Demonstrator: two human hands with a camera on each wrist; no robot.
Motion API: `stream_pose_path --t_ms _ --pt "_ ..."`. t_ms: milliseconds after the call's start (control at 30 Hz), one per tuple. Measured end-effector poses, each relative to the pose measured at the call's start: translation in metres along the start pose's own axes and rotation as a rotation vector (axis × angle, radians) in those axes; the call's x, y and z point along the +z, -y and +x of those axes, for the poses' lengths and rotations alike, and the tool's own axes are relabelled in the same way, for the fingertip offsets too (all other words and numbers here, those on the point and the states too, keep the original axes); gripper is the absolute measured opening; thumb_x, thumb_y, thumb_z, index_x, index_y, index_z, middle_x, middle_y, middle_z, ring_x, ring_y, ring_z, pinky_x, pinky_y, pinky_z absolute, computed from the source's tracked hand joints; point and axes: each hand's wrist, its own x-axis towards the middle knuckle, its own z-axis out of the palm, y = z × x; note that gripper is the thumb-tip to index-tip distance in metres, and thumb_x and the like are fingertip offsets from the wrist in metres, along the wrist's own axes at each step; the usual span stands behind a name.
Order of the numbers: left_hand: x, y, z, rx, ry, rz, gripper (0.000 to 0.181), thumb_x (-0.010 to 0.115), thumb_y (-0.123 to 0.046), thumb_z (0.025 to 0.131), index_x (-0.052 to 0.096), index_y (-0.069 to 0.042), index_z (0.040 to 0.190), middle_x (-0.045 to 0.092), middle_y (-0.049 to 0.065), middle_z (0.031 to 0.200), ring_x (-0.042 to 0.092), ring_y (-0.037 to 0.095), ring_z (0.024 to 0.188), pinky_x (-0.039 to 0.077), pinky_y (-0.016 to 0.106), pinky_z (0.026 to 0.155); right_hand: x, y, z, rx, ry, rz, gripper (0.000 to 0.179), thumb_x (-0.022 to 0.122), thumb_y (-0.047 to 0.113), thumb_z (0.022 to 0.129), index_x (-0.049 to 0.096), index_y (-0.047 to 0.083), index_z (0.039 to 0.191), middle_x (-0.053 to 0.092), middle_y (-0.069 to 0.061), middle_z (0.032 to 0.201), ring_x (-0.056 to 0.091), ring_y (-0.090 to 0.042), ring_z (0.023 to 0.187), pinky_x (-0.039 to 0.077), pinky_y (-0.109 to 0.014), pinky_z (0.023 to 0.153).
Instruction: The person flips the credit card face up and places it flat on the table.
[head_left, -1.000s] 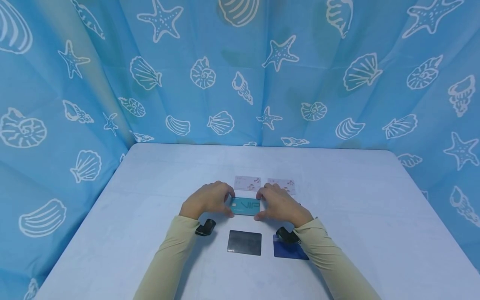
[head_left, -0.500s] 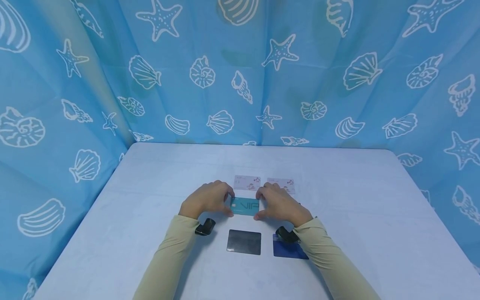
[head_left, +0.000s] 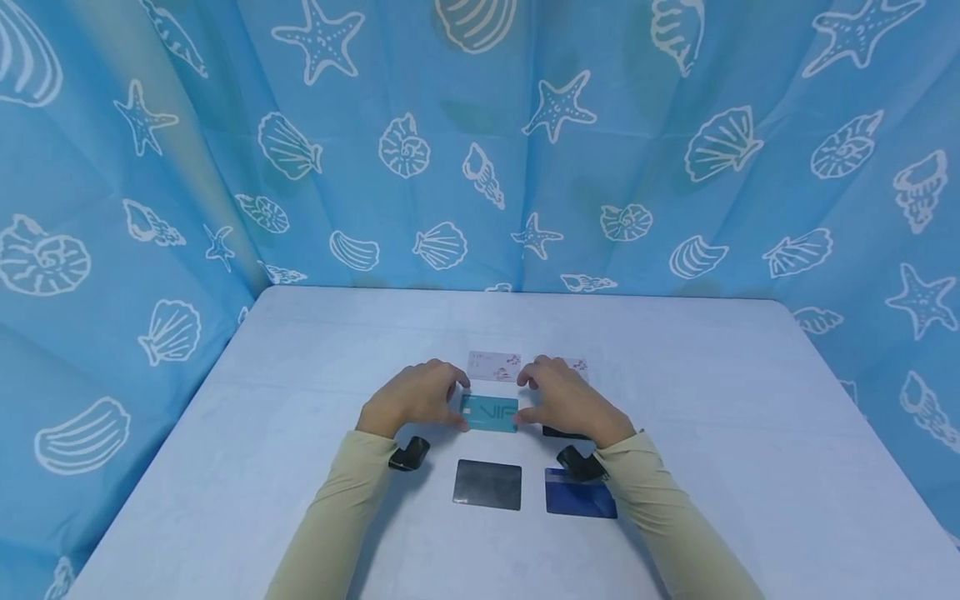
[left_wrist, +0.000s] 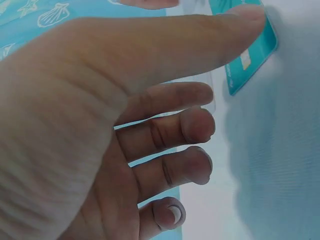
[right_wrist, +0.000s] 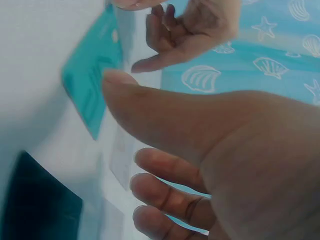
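Note:
A teal card with "VIP" printed on it (head_left: 487,414) lies on the white table between the two hands in the head view. My left hand (head_left: 416,398) is at its left edge, thumb tip by the lower corner and forefinger just past the upper one. At the right edge is my right hand (head_left: 567,400), its forefinger raised off the card and its thumb beside the edge; whether the thumb touches cannot be told. Both hands have their fingers spread and loosely bent, as the left wrist view and right wrist view also show.
Behind the teal card lie two pale patterned cards, one at left (head_left: 493,366) and one partly under the right hand (head_left: 580,367). A dark card (head_left: 564,433) shows below the right hand. Nearer are a black card (head_left: 487,485) and a blue card (head_left: 579,495).
My right hand has let go of the teal card's right edge and shifted slightly right, its fingers spreading. The left hand and the card stay nearly in place. The dark card now shows.

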Motion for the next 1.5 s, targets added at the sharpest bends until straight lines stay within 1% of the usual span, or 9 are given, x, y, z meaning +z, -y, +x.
stream_pose_path --t_ms 133,300,467,700,867,1000,1200,1333,1500 --pt "-0.003 -0.001 0.0 0.005 -0.029 -0.003 0.06 0.089 -0.036 0.082 0.068 -0.012 0.133 0.064 0.001 0.091 0.057 0.017 0.082 0.045 0.032 0.071 -0.008 -0.003 -0.001 0.003 -0.043 0.009 0.045 0.081 0.03 0.09 0.067 0.005 0.125 0.065 -0.012 0.113 0.054 -0.025 0.102 0.052 -0.045 0.093" --pt "-0.005 -0.003 -0.002 0.054 -0.074 -0.011 0.056 0.087 -0.034 0.084 0.068 -0.011 0.133 0.063 0.002 0.088 0.057 0.016 0.079 0.044 0.031 0.069 -0.015 -0.006 -0.004 0.027 -0.087 0.044 0.044 0.076 0.029 0.095 0.064 0.005 0.13 0.062 -0.013 0.114 0.055 -0.027 0.105 0.054 -0.04 0.09" --pt "-0.008 -0.008 -0.004 0.088 -0.138 -0.01 0.054 0.084 -0.034 0.087 0.068 -0.011 0.133 0.067 0.004 0.093 0.056 0.016 0.078 0.045 0.029 0.068 -0.029 -0.008 -0.009 -0.021 -0.137 0.07 0.045 0.071 0.027 0.098 0.061 0.001 0.134 0.062 -0.018 0.116 0.057 -0.033 0.108 0.054 -0.044 0.092" --pt "-0.011 -0.022 -0.011 0.134 -0.224 -0.017 0.055 0.082 -0.04 0.089 0.069 -0.011 0.133 0.069 0.008 0.094 0.056 0.015 0.076 0.044 0.028 0.065 -0.049 -0.012 -0.022 -0.047 -0.245 0.091 0.042 0.072 0.024 0.098 0.063 0.002 0.132 0.062 -0.014 0.109 0.057 -0.029 0.102 0.054 -0.039 0.085" --pt "-0.015 -0.037 -0.009 0.158 -0.272 -0.005 0.054 0.082 -0.041 0.088 0.07 -0.012 0.132 0.071 0.007 0.097 0.057 0.014 0.079 0.046 0.027 0.066 -0.056 -0.018 -0.031 -0.077 -0.27 0.06 0.042 0.071 0.024 0.098 0.062 0.002 0.132 0.06 -0.011 0.104 0.056 -0.028 0.099 0.051 -0.036 0.081" --pt "-0.018 -0.052 -0.004 0.183 -0.272 -0.008 0.053 0.081 -0.042 0.089 0.07 -0.013 0.132 0.072 0.007 0.099 0.058 0.015 0.081 0.05 0.026 0.069 -0.057 -0.022 -0.037 -0.069 -0.267 0.052 0.044 0.072 0.024 0.098 0.061 0.002 0.134 0.061 -0.012 0.105 0.055 -0.026 0.097 0.051 -0.033 0.078" --pt "-0.01 -0.073 0.005 0.197 -0.268 -0.006 0.053 0.082 -0.044 0.088 0.07 -0.014 0.131 0.072 0.005 0.098 0.058 0.014 0.08 0.05 0.025 0.07 -0.054 -0.039 -0.048 -0.043 -0.254 0.059 0.044 0.072 0.022 0.097 0.06 0.002 0.135 0.06 -0.014 0.106 0.055 -0.026 0.096 0.049 -0.028 0.072" --pt "0.001 -0.078 0.01 0.201 -0.242 0.009 0.054 0.08 -0.045 0.089 0.07 -0.014 0.132 0.071 0.003 0.095 0.056 0.012 0.077 0.047 0.025 0.068 -0.047 -0.051 -0.053 -0.014 -0.226 0.06 0.046 0.073 0.02 0.096 0.06 0.0 0.135 0.059 -0.011 0.104 0.053 -0.025 0.096 0.046 -0.027 0.069" --pt "0.013 -0.079 0.016 0.203 -0.223 0.03 0.054 0.082 -0.044 0.088 0.071 -0.014 0.13 0.068 0.0 0.088 0.056 0.011 0.074 0.045 0.025 0.067 -0.04 -0.058 -0.055 0.002 -0.158 0.05 0.051 0.075 0.024 0.095 0.058 0.0 0.137 0.057 -0.012 0.105 0.053 -0.027 0.099 0.045 -0.028 0.071"
